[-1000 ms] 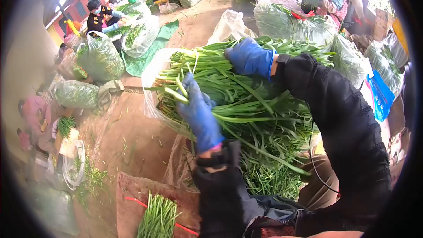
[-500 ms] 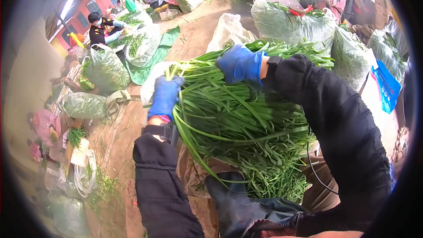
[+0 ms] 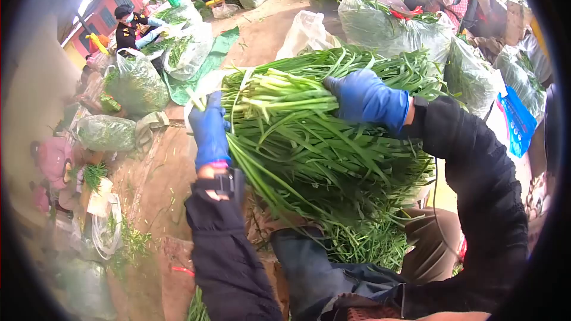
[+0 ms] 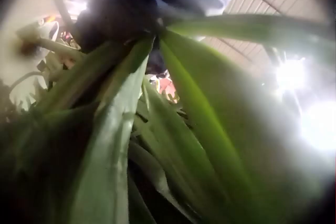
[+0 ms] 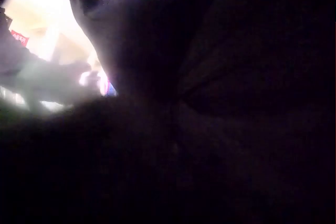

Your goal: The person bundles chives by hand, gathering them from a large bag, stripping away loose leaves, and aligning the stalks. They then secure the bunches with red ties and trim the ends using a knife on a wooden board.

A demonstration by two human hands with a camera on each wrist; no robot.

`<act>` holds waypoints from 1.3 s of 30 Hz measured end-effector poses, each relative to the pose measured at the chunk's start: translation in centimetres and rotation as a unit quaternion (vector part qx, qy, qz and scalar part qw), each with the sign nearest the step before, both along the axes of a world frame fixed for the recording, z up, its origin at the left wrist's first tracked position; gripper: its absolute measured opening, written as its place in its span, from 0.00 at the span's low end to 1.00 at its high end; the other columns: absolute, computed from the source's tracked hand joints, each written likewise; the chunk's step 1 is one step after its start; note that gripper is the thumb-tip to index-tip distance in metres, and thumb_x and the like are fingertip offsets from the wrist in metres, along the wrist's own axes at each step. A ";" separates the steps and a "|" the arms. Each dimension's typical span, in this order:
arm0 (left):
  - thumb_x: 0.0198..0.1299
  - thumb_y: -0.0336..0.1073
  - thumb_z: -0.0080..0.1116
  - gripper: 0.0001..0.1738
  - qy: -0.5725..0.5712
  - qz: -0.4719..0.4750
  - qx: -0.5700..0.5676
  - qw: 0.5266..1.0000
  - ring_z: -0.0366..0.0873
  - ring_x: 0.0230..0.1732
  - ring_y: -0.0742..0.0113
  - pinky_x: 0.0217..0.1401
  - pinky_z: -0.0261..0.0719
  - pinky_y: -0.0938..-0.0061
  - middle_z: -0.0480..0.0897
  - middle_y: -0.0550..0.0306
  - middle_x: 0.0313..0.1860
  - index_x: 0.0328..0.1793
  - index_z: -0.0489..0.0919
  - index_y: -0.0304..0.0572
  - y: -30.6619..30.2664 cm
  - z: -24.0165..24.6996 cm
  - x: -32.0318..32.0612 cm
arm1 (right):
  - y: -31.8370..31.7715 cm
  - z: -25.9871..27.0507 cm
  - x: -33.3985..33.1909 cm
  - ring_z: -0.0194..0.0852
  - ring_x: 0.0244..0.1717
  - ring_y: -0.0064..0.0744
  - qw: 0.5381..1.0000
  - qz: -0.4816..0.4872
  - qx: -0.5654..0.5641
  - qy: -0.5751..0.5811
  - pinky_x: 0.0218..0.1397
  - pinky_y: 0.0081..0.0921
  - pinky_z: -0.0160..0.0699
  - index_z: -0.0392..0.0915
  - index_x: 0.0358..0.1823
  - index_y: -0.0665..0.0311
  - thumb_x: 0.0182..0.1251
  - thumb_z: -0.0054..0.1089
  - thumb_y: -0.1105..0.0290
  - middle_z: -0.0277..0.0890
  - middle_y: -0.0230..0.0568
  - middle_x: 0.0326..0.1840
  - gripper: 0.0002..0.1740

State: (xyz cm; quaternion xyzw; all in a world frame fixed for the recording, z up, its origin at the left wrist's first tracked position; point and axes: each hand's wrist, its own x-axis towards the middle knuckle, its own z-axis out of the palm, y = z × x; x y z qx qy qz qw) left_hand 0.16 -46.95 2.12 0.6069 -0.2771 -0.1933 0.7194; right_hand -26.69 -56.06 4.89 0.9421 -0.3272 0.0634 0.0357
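Bundle of green stalks was held up at mid-frame in head view, pale cut ends twd upper left, leafy tips trailing down & right over the lap. Left hand, blue glove, was pressed vs. the bundle's left flank just below the cut ends. Back of glove faced the cam, so can't tell if its fingers were curled round the stalks or lying flat. Right hand, also blue-gloved, sat on top of the bundle's far-right side, fingers bent over & gripping the stalks. Black sleeves on both arms.

Under the bundle lay a loose heap of greens. Beyond the bundle stood a tied plastic sack full of greens, w/ an empty-looking pale bag nearer. Left of the bundle: a green sheet on the dirt ground, then a clear bag stuffed w/ greens, & further off a seated person in dark clothes. Right of the bundle, a blue packet.

Left wrist cam: only broad green leaves v. close, blurred. Right wrist cam: nearly all dark, nothing legible.
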 end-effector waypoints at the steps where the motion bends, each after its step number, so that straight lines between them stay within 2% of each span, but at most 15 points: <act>1: 0.56 0.37 0.63 0.10 -0.007 0.002 0.001 1.000 0.61 0.16 0.78 0.18 0.61 0.79 0.68 0.67 0.19 0.39 0.78 0.40 1.4 0.6 -0.9 | 0.0 0.3 0.0 0.79 0.28 0.55 0.999 -0.005 0.021 -0.039 0.31 0.47 0.75 0.74 0.47 0.56 0.51 0.64 0.55 0.77 0.50 0.24 0.23; 3: 0.58 0.41 0.63 0.12 0.166 -0.014 -0.093 0.982 0.58 0.16 0.79 0.19 0.59 0.80 0.63 0.70 0.18 0.41 0.77 0.42 4.6 1.4 -3.0 | 0.4 1.3 -0.1 0.79 0.33 0.56 0.998 -0.020 0.049 -0.024 0.36 0.46 0.76 0.74 0.42 0.60 0.52 0.62 0.54 0.78 0.51 0.28 0.21; 5: 0.58 0.45 0.64 0.15 0.222 -0.018 -0.123 0.967 0.56 0.17 0.81 0.21 0.58 0.82 0.61 0.71 0.18 0.41 0.77 0.44 7.7 1.8 -8.0 | 0.4 1.6 -0.1 0.80 0.34 0.55 0.997 0.000 0.060 -0.057 0.37 0.45 0.77 0.74 0.43 0.60 0.52 0.63 0.53 0.79 0.50 0.30 0.22; 9: 0.59 0.53 0.62 0.22 0.237 -0.020 -0.029 0.971 0.61 0.21 0.79 0.28 0.67 0.79 0.68 0.69 0.25 0.47 0.78 0.41 8.9 -2.8 -14.8 | 0.2 1.5 0.0 0.80 0.35 0.54 0.995 0.013 0.030 -0.099 0.37 0.45 0.77 0.74 0.43 0.59 0.53 0.62 0.50 0.80 0.48 0.32 0.23; 11: 0.59 0.54 0.62 0.24 0.251 -0.026 -0.039 0.967 0.64 0.25 0.78 0.30 0.69 0.78 0.71 0.66 0.28 0.48 0.78 0.40 7.1 -5.4 -15.9 | 2.5 1.4 -0.1 0.79 0.29 0.53 0.998 0.017 -0.011 -0.055 0.32 0.45 0.75 0.72 0.39 0.59 0.54 0.61 0.54 0.77 0.50 0.25 0.18; 13: 0.58 0.56 0.61 0.27 0.265 -0.029 -0.044 0.963 0.68 0.28 0.77 0.32 0.71 0.77 0.73 0.64 0.31 0.49 0.77 0.40 6.7 -6.0 -16.4 | 2.1 -1.8 -0.3 0.73 0.20 0.48 0.981 0.112 -0.156 -0.036 0.24 0.44 0.67 0.72 0.46 0.60 0.55 0.58 0.60 0.71 0.45 0.18 0.19; 17: 0.60 0.58 0.59 0.30 0.246 0.010 -0.074 0.966 0.76 0.42 0.69 0.42 0.76 0.74 0.79 0.56 0.45 0.54 0.76 0.37 6.1 -6.8 -16.0 | 3.1 -3.0 -1.0 0.67 0.15 0.38 0.915 0.226 -0.329 -0.065 0.19 0.39 0.62 0.68 0.36 0.68 0.56 0.52 0.73 0.63 0.35 0.14 0.09; 20: 0.61 0.54 0.58 0.33 0.377 -0.024 -0.181 0.908 0.77 0.52 0.60 0.56 0.77 0.65 0.77 0.51 0.55 0.61 0.72 0.34 6.3 -5.0 -16.5 | 3.4 -3.0 -0.8 0.66 0.15 0.36 0.910 0.274 -0.307 -0.040 0.19 0.35 0.63 0.68 0.39 0.72 0.53 0.52 0.73 0.63 0.33 0.15 0.13; 23: 0.61 0.50 0.60 0.31 0.359 -0.045 -0.174 0.916 0.78 0.51 0.60 0.54 0.78 0.65 0.77 0.50 0.55 0.63 0.70 0.35 5.4 -5.6 -15.5 | 3.3 -3.1 -1.1 0.68 0.18 0.37 0.908 0.303 -0.290 -0.011 0.20 0.35 0.64 0.68 0.45 0.74 0.51 0.55 0.69 0.65 0.35 0.17 0.20; 26: 0.60 0.44 0.61 0.27 0.406 -0.060 -0.204 0.889 0.78 0.50 0.59 0.52 0.80 0.64 0.77 0.50 0.54 0.61 0.72 0.36 5.8 -4.9 -15.6 | 4.9 1.0 -2.0 0.75 0.31 0.45 0.963 0.242 -0.098 0.070 0.34 0.42 0.72 0.66 0.59 0.68 0.46 0.70 0.54 0.73 0.45 0.29 0.41; 30: 0.60 0.43 0.61 0.26 0.441 -0.061 -0.202 0.872 0.79 0.50 0.60 0.51 0.81 0.64 0.77 0.52 0.54 0.61 0.72 0.37 5.9 -6.0 -15.2 | 5.4 6.6 -1.8 0.76 0.31 0.46 0.961 0.253 -0.114 -0.013 0.36 0.40 0.74 0.67 0.62 0.61 0.49 0.67 0.50 0.76 0.43 0.33 0.39; 32: 0.60 0.43 0.61 0.28 0.446 -0.060 -0.197 0.871 0.78 0.50 0.61 0.51 0.81 0.65 0.77 0.54 0.54 0.63 0.70 0.37 6.0 -6.0 -15.4 | 5.5 7.7 0.4 0.78 0.43 0.46 0.993 0.118 -0.010 -0.029 0.46 0.36 0.75 0.60 0.70 0.53 0.50 0.64 0.42 0.77 0.49 0.47 0.47; 35: 0.60 0.44 0.61 0.28 0.431 -0.048 -0.199 0.879 0.78 0.51 0.62 0.51 0.81 0.65 0.77 0.54 0.54 0.63 0.70 0.38 6.5 -5.7 -15.7 | 3.9 5.2 3.7 0.72 0.58 0.47 0.991 0.070 -0.064 0.091 0.56 0.32 0.72 0.48 0.75 0.56 0.48 0.65 0.38 0.68 0.56 0.62 0.57; 36: 0.60 0.44 0.61 0.28 0.431 -0.048 -0.200 0.879 0.78 0.51 0.62 0.51 0.81 0.65 0.77 0.54 0.54 0.63 0.70 0.38 6.7 -5.4 -15.7 | 3.1 4.6 4.7 0.62 0.68 0.49 0.981 0.189 -0.037 0.029 0.63 0.30 0.67 0.37 0.77 0.61 0.46 0.65 0.35 0.56 0.60 0.70 0.65; 39: 0.61 0.45 0.61 0.28 0.465 -0.054 -0.185 0.864 0.77 0.51 0.63 0.50 0.81 0.66 0.76 0.54 0.54 0.63 0.70 0.39 7.2 -4.5 -15.9 | 3.5 4.1 5.1 0.66 0.63 0.54 0.984 0.121 0.073 0.110 0.61 0.32 0.68 0.40 0.76 0.66 0.45 0.65 0.35 0.62 0.62 0.66 0.66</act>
